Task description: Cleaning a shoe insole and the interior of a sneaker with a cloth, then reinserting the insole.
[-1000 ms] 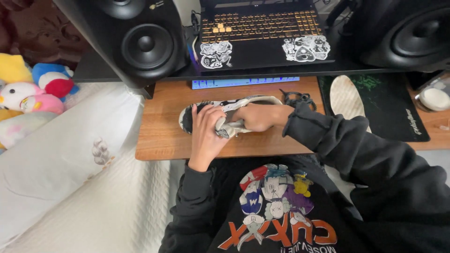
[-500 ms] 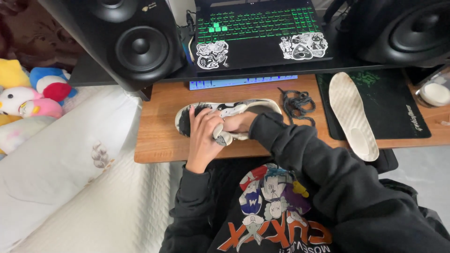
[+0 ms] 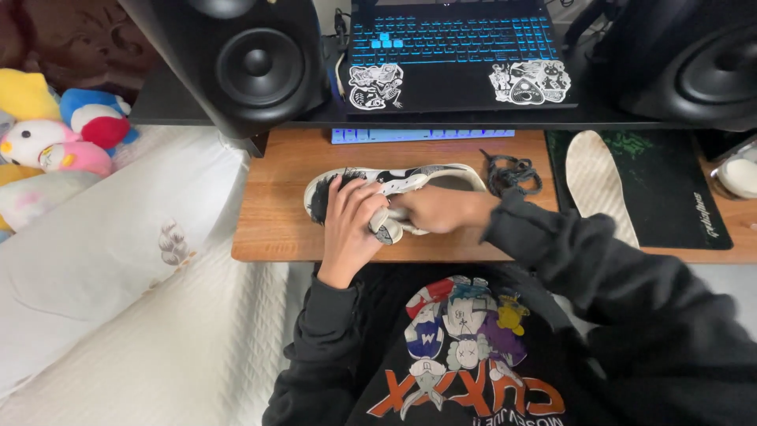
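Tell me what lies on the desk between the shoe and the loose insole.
In the head view, a dark tangled shoelace lies on the wooden desk between the shoe and the insole, close to the shoe.

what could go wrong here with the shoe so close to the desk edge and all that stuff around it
1. The shoe lies near the front edge of the wooden desk, gripped by the left hand and right hand; a hard push might slide it off into the lap.
2. The loose black laces sit right by the right sleeve and could get swept aside.
3. The insole on the black mat lies close to that forearm and may be knocked.
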